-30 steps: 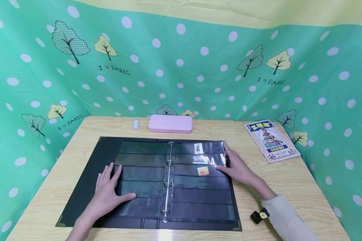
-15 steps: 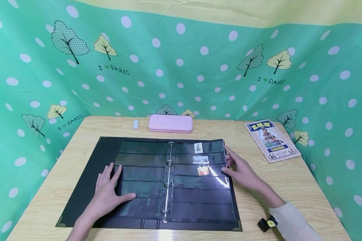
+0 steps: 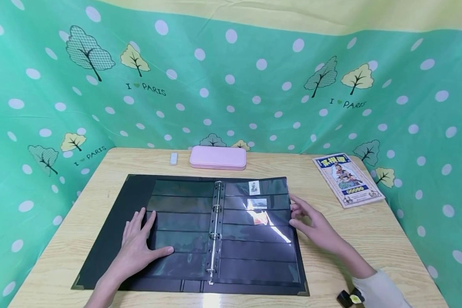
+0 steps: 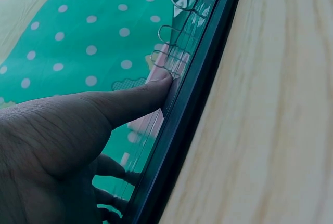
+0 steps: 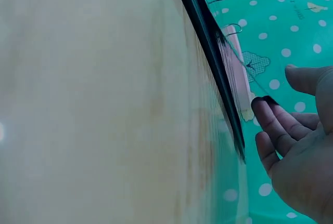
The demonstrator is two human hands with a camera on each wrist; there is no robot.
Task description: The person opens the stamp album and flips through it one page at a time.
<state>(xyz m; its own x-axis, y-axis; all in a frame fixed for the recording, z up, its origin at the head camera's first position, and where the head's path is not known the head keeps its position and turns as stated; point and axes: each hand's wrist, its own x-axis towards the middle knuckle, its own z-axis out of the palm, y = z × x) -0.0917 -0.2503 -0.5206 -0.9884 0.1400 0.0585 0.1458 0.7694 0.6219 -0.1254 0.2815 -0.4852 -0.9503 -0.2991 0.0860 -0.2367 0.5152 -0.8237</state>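
Note:
A black ring-bound stamp album lies spread on the table, its pages divided into strip pockets. Three small stamps sit in the top rows of the right page: a pale one, a grey one and an orange one partly under glare. My left hand rests on the left page with fingers and thumb spread. At the right page's outer edge is my right hand. In the right wrist view its fingertips touch the lifted page edge from below, while the thumb stands apart.
Behind the album are a pink pencil case and a small white eraser-like block. A booklet with a colourful cover lies at the back right. A dotted green cloth hangs behind and beside the wooden table.
My right hand has slid outward to the right along the page edge, its thumb coming off the page. Glare has shifted across the right page. The left hand has stayed still.

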